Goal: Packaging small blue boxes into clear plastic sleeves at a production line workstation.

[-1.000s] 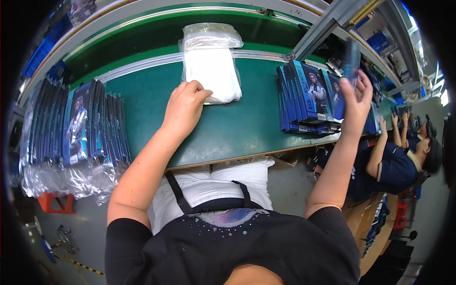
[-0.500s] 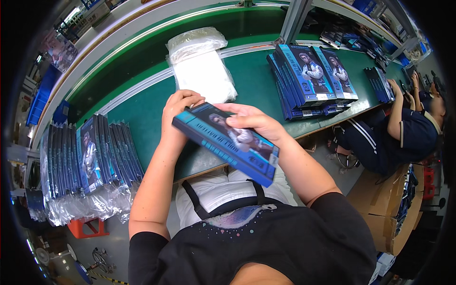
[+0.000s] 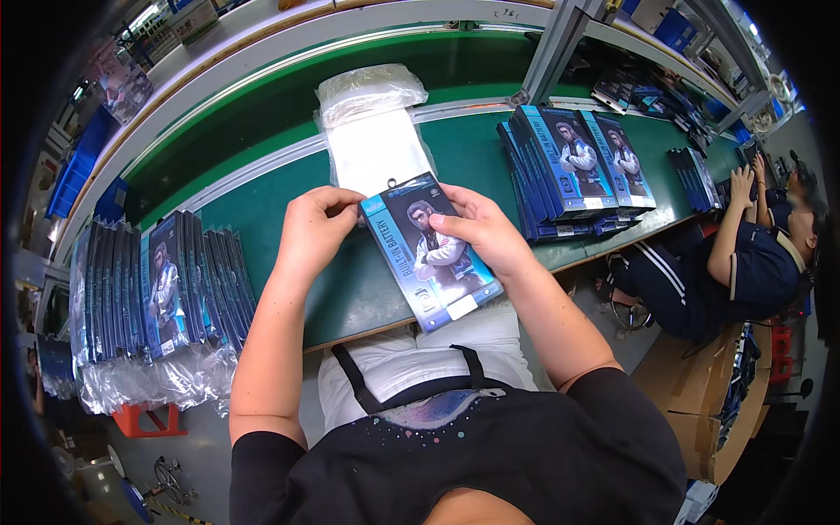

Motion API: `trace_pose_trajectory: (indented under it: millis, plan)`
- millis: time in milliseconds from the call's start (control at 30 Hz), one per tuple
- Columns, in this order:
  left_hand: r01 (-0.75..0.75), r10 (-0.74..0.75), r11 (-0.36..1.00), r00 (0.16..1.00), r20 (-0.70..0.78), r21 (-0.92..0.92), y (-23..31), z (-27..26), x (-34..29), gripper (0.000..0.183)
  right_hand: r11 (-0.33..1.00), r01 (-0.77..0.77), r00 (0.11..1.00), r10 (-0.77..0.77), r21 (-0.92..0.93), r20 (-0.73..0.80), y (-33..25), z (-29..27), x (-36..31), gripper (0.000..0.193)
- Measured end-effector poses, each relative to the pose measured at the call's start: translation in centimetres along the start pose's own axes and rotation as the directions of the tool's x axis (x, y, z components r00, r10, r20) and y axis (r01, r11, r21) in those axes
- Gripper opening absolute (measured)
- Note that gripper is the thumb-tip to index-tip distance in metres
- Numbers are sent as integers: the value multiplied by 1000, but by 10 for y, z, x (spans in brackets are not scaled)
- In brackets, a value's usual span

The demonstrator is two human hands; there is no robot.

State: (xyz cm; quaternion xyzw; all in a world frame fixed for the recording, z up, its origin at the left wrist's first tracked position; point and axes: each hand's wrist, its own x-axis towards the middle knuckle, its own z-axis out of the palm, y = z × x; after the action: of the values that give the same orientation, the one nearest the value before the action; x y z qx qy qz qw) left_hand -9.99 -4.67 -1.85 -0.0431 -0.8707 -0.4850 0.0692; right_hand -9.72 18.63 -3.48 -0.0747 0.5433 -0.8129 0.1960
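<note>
Holding blue box (image 3: 430,255) in R hand (image 3: 486,231), w/ thumb across front & fingers behind, closed round its R edge. Tilted, w/ printed face up, top end nr plastic bags (image 3: 381,144), bottom end out past front edge of green table (image 3: 346,306). Just beside box's top L corner w/ L hand (image 3: 317,229), fingers curled, thumb & index tips close tog.; can't tell if fully closed or pinching anything. To L, upright row of bagged boxes (image 3: 162,280). To R, on table, box stack (image 3: 560,166); beyond, seated co-worker (image 3: 754,245) nr open carton (image 3: 682,376).
</note>
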Motion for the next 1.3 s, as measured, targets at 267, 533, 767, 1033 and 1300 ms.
trace_pose_trajectory:
  millis: [267, 533, 767, 1033, 1300]
  plan:
    - [-396, 385, 879, 918, 92, 266, 19, -3, -26, 27, 1000, -22, 987, 22, 2, -160, 6, 8, 0, 29]
    - [253, -270, 246, 945, 185, -935, 16, 20, -35, 41, 1000, -15, 999, 14, -14, -33, 9, 28, -18, 26]
    - [362, -210, -66, 906, 368, -930, 4, -8, -20, 34, 911, -45, 911, 206, -410, 358, -27, 27, -30, 108]
    - [297, 19, 226, 951, 309, -928, 60, 4, -57, 41, 597, 548, 822, -512, -585, 248, -41, 52, -26, 77]
    - [420, 277, 456, 771, 574, -784, 49, -26, -79, 59, 264, 909, 309, -946, -321, 96, -69, 72, -50, 18]
